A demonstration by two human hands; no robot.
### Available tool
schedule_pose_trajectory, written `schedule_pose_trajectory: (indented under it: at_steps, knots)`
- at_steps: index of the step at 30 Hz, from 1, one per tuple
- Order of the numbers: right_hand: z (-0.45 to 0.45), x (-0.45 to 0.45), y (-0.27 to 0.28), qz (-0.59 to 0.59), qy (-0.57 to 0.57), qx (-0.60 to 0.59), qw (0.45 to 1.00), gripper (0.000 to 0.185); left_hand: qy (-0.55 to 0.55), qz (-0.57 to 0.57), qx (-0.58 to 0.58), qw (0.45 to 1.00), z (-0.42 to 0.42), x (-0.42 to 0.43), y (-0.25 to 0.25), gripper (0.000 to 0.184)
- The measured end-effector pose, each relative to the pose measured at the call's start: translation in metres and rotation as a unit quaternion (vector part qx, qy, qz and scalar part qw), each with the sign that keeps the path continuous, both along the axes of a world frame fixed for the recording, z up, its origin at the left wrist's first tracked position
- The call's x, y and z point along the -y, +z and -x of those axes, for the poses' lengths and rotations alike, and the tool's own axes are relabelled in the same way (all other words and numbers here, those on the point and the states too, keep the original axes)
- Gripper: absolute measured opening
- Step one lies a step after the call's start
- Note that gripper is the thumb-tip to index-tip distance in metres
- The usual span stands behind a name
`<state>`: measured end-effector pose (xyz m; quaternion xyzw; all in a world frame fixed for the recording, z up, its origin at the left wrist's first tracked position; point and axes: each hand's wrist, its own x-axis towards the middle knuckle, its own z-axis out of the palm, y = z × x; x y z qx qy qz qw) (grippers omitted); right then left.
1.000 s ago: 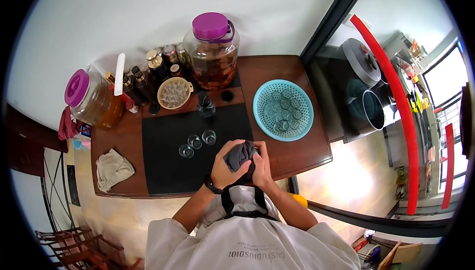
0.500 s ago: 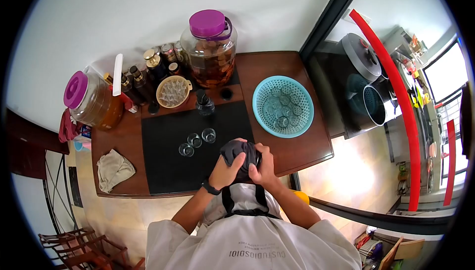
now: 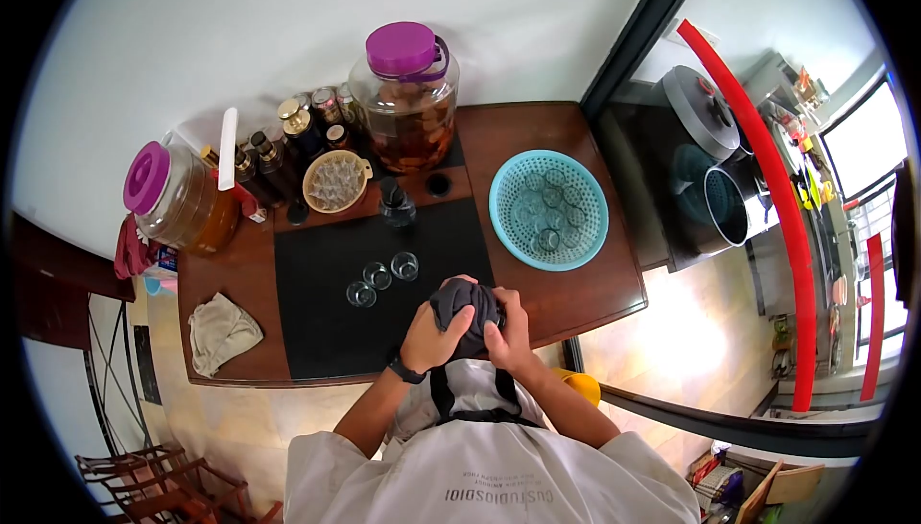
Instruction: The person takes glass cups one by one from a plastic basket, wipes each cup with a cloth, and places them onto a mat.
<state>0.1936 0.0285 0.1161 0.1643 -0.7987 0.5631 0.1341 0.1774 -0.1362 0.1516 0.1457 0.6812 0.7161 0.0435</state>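
A dark grey cloth point(image 3: 462, 305) is bunched up between my two hands, above the front edge of the table. My left hand point(image 3: 432, 334) wraps round its left side, thumb on top, with a black band on the wrist. On the right side, my right hand point(image 3: 508, 332) has its fingers closed round the cloth; whether something is inside it is hidden. Three small glasses point(image 3: 377, 275) stand in a slanting row on the black mat point(image 3: 326, 342), left of my hands. A small glass bottle with a dark top point(image 3: 396, 205) stands behind them.
A blue basket point(image 3: 597, 236) with several glasses is at the right. Large purple-lidded jars point(image 3: 408, 111), dark bottles point(image 3: 276, 164) and a small round basket point(image 3: 363, 175) line the back. A beige cloth point(image 3: 223, 332) lies at the left; a glass partition rises at the right.
Both hands stay closed on the grey cloth. The cloth has turned and shifted slightly between them, and my left thumb now lies across its front.
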Motion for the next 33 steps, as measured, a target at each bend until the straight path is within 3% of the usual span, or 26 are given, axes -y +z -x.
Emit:
schedule_pose_trajectory:
  at_steps: [3, 6, 7, 8, 10, 12, 14, 15, 19, 21, 23, 26, 28, 30, 32, 33]
  knots:
    - [-0.001, 0.01, 0.017, 0.219, 0.082, 0.143, 0.962, 0.065, 0.063, 0.207, -0.122, 0.969, -0.001, 0.005, 0.011, 0.045]
    - [0.001, 0.015, 0.034, 0.23, 0.08, 0.221, 0.944, 0.06, 0.052, 0.275, -0.087, 0.956, 0.002, 0.011, 0.008, 0.047]
    - [0.002, 0.013, 0.024, 0.202, 0.088, 0.235, 0.947, 0.049, 0.06, 0.249, -0.079, 0.963, 0.004, 0.011, -0.001, 0.058]
    - [0.0, 0.015, 0.023, 0.202, 0.087, 0.235, 0.947, 0.049, 0.06, 0.249, -0.079, 0.963, 0.004, 0.009, -0.005, 0.058]
    - [-0.002, 0.023, 0.023, 0.251, 0.022, 0.263, 0.931, 0.04, 0.121, 0.074, -0.066, 0.988, 0.003, 0.002, -0.013, 0.071]
    - [0.001, 0.025, 0.015, 0.248, -0.011, 0.265, 0.931, 0.034, 0.127, 0.036, -0.07, 0.989, 0.005, 0.003, -0.021, 0.066]
    - [0.003, 0.027, 0.01, 0.45, -0.028, 0.408, 0.794, 0.033, 0.115, 0.079, -0.072, 0.988, 0.004, 0.007, -0.026, 0.063]
    - [0.004, 0.027, 0.011, 0.461, -0.037, 0.417, 0.782, 0.031, 0.116, 0.079, -0.071, 0.988, 0.003, 0.006, -0.032, 0.063]
    - [0.004, 0.024, 0.008, 0.464, -0.027, 0.41, 0.785, 0.026, 0.111, -0.04, -0.005, 0.993, -0.001, 0.001, -0.057, 0.056]
    - [0.002, 0.023, -0.002, 0.378, -0.032, 0.369, 0.849, 0.021, 0.091, -0.097, 0.036, 0.99, -0.003, 0.0, -0.059, 0.054]
    - [0.001, 0.023, -0.002, 0.367, -0.038, 0.355, 0.859, 0.019, 0.033, -0.213, 0.153, 0.964, -0.005, -0.001, -0.053, 0.049]
    - [0.0, 0.022, 0.001, 0.353, -0.043, 0.338, 0.871, 0.019, 0.037, -0.26, 0.182, 0.948, -0.006, -0.004, -0.053, 0.041]
    - [0.0, 0.018, 0.001, 0.35, -0.043, 0.335, 0.873, 0.02, 0.022, -0.248, 0.154, 0.956, -0.004, 0.001, -0.058, 0.039]
    - [0.003, 0.009, 0.002, 0.336, 0.026, 0.401, 0.852, 0.022, 0.004, -0.236, 0.126, 0.963, -0.001, 0.006, -0.054, 0.038]
    - [0.005, 0.008, 0.006, 0.369, 0.019, 0.401, 0.838, 0.024, -0.032, -0.15, 0.146, 0.977, 0.002, 0.012, -0.041, 0.039]
    - [0.006, 0.008, 0.007, 0.399, 0.016, 0.403, 0.823, 0.025, -0.028, -0.093, 0.101, 0.99, 0.004, 0.012, -0.045, 0.041]
